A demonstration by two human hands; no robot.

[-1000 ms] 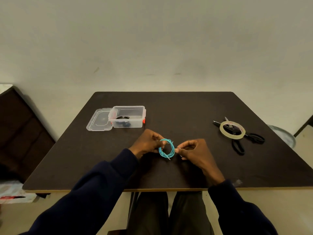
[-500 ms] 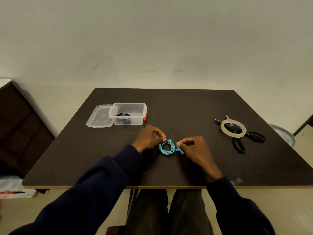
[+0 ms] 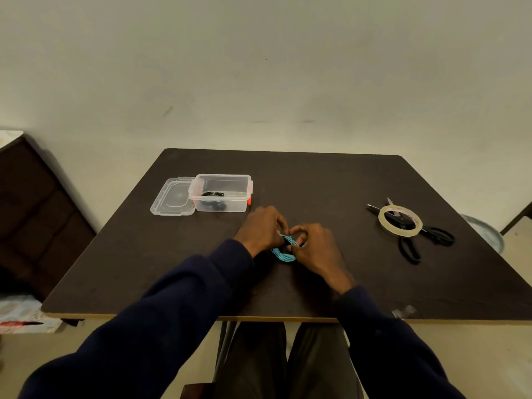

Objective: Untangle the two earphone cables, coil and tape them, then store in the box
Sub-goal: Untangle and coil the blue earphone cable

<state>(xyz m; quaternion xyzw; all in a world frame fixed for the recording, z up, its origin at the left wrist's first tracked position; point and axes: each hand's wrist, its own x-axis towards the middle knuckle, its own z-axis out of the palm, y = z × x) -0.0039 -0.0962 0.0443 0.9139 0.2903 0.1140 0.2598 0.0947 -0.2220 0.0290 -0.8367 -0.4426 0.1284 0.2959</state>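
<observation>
A coiled turquoise earphone cable (image 3: 283, 252) sits between my two hands over the middle of the dark table (image 3: 144, 254). My left hand (image 3: 262, 230) pinches the coil from the left, and my right hand (image 3: 315, 246) grips it from the right; the fingers hide most of the coil. A clear plastic box (image 3: 220, 192) stands open at the back left with a coiled black earphone cable (image 3: 213, 201) inside. Its clear lid (image 3: 172, 197) lies flat on the box's left.
A roll of clear tape (image 3: 400, 220) rests on black scissors (image 3: 411, 240) at the right of the table. A small piece of tape (image 3: 403, 311) sticks at the table's front edge. A dark cabinet (image 3: 34, 214) stands left of the table.
Both hands have closed in on the turquoise coil, which was held open as a ring before and is now squeezed and mostly covered by fingers. The view has shifted slightly.
</observation>
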